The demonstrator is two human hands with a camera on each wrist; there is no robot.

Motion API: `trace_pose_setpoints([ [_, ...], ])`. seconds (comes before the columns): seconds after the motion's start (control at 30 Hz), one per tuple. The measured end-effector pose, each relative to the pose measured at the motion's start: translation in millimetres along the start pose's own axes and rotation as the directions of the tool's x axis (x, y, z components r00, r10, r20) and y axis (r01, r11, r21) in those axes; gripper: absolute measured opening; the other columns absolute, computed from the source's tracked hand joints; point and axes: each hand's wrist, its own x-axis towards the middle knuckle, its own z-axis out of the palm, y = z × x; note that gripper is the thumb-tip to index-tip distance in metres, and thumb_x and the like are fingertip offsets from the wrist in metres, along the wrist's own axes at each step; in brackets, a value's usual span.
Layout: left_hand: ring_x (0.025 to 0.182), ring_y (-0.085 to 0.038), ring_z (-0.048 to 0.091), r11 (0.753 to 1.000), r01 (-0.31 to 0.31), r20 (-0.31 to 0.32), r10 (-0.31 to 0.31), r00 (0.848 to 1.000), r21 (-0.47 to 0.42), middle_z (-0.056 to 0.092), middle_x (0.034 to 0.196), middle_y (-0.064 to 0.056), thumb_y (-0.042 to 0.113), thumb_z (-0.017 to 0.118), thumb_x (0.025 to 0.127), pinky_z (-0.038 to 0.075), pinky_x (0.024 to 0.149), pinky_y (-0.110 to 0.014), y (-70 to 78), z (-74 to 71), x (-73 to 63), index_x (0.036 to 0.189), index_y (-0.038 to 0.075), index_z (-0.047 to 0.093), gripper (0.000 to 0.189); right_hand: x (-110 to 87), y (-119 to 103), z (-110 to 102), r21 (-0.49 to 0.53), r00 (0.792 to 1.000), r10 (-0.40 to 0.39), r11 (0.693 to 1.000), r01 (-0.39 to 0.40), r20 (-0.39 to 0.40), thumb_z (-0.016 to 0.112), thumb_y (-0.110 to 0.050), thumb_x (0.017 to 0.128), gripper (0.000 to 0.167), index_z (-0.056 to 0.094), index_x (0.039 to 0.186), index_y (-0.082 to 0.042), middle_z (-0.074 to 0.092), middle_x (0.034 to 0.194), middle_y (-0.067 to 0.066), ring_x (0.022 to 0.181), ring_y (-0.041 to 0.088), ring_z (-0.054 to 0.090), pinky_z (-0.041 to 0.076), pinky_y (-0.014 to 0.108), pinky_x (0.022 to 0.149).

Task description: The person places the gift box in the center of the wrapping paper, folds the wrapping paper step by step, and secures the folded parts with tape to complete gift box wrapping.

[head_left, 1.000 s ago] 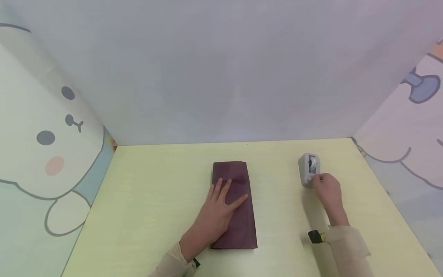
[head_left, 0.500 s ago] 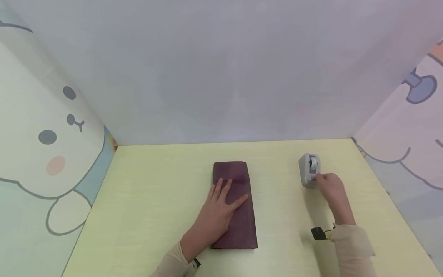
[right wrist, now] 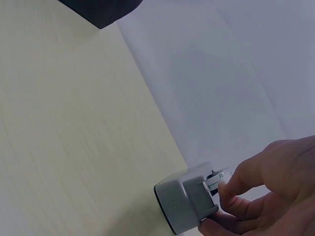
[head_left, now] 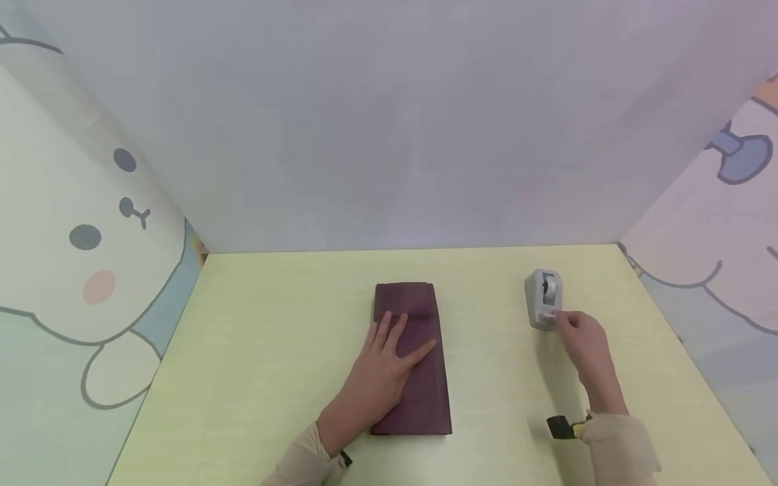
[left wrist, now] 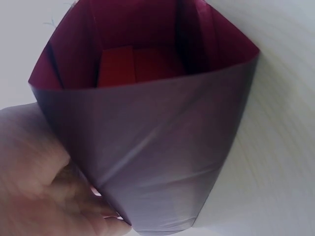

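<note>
Dark purple wrapping paper [head_left: 419, 398] forms a long package on the table. In the left wrist view its near end gapes, with a red box [left wrist: 147, 64] inside the paper [left wrist: 142, 128]. My left hand [head_left: 371, 381] lies across the package with spread fingers, holding it down. To the right, a grey tape dispenser [head_left: 535, 300] stands with a roll of clear tape [head_left: 550, 288] in it. My right hand [head_left: 586, 347] is at its front edge, thumb and forefinger pinching the tape's end. In the right wrist view these fingers meet at the dispenser's [right wrist: 182, 201] cutter.
The pale yellow table [head_left: 273, 324] reaches back to a plain grey wall [head_left: 395, 135]. Side walls with cartoon drawings [head_left: 103, 236] stand at left and right. A dark wrist strap piece [head_left: 560, 427] hangs beside the right sleeve [head_left: 620, 442].
My right hand has shifted slightly right and toward me at the dispenser's front, its fingers lower. The left hand and the package have stayed put.
</note>
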Motion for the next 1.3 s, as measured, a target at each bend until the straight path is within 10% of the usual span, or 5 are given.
trace_pose_setpoints([
  [0.57, 0.153, -0.048, 0.037, 1.000, 0.010, 0.020, -0.010, 1.000, 0.002, 0.038, 0.164, -0.022, 0.023, 0.058, 0.106, 0.040, 0.120, -0.058, 1.1, -1.0, 0.1, 0.154, 0.046, 0.047, 0.055, -9.0, 16, 16, 0.097, 0.996, 0.027, 0.995, -0.018, -0.090, 0.042, -0.036, 0.109, 0.059, 0.055, 0.138, 0.014, 0.036, 0.165, 0.025, 0.155, 0.050, 0.027, 0.028, 0.066, 0.122],
  [0.87, 0.152, -0.048, 0.038, 1.000, 0.008, -0.011, -0.008, 1.000, 0.003, 0.040, 0.163, -0.022, 0.022, 0.059, 0.105, 0.041, 0.120, -0.058, 0.5, 0.5, 0.2, 0.154, 0.046, 0.047, 0.055, 1.9, 22, 26, 0.162, 0.994, 0.032, 0.987, -0.015, -0.103, 0.050, -0.027, 0.108, 0.050, 0.062, 0.127, 0.018, 0.046, 0.157, 0.030, 0.147, 0.043, 0.041, 0.041, 0.035, 0.095],
  [1.3, 0.153, -0.045, 0.038, 0.997, 0.014, -0.035, -0.011, 0.999, 0.074, 0.040, 0.163, -0.020, 0.028, 0.060, 0.105, 0.041, 0.120, -0.056, 1.8, 6.0, 0.9, 0.161, 0.027, 0.040, 0.060, -15.7, 13, 21, 0.051, 0.999, 0.026, 0.998, -0.024, -0.031, 0.043, -0.029, 0.109, 0.051, 0.056, 0.131, 0.016, 0.065, 0.130, 0.035, 0.107, 0.034, 0.068, 0.047, 0.027, 0.074],
])
